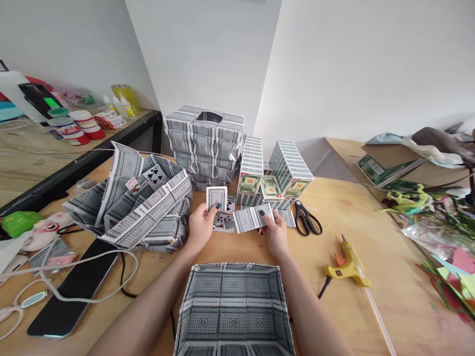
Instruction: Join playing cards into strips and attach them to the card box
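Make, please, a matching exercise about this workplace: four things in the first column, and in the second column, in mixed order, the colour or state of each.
Column one:
1. Glue gun
2. Left grip
3. Scissors
4. Right grip

Column two:
A. Holds a strip of cards
B. Black handles
C. Yellow body
D. Holds an upright playing card

Right pairs: 1-C, 2-D, 3-B, 4-A.

1. Handicraft workspace beside plain pale walls point(359, 64).
2. Wooden worktable point(334, 207) with a yellow hot-glue gun point(349, 269), black-handled scissors point(307, 222), a joined playing-card strip point(245, 220) and playing-card baskets point(233, 285).
3. Left: side table point(33, 154) holding nozzle bottles point(127, 107). Right: green pipe cleaners point(410, 199), coloured paper scraps point(463, 262).
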Demonstrator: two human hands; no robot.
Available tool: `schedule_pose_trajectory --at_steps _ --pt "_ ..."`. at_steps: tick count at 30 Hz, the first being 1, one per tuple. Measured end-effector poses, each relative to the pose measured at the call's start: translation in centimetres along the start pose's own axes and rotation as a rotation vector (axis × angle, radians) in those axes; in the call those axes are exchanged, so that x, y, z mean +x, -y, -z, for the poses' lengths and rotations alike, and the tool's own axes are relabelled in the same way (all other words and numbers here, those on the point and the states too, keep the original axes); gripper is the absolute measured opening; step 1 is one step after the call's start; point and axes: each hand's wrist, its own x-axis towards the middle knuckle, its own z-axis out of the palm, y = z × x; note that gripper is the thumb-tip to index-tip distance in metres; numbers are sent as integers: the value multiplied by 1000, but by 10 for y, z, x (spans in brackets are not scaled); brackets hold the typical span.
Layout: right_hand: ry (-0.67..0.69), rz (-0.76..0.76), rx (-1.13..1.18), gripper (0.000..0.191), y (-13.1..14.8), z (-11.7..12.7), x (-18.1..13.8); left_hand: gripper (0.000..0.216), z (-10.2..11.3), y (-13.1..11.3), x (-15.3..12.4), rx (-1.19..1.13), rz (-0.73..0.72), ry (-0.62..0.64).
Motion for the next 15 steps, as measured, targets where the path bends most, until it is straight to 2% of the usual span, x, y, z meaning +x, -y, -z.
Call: schedule_pose_trajectory --at_steps 5,10,12,15 --pt "-5 -51 70 22 1 1 1 22 0 -9 -4 -190 57 147" --pt "51 -103 127 27 1 -3 0 13 0 -10 -4 -391 141 239" --pt "39 -122 146 26 2 -3 -1 16 -1 -9 -3 -431 177 217" --pt "14 -187 174 26 4 -2 -2 30 -2 -5 -2 -463 195 118"
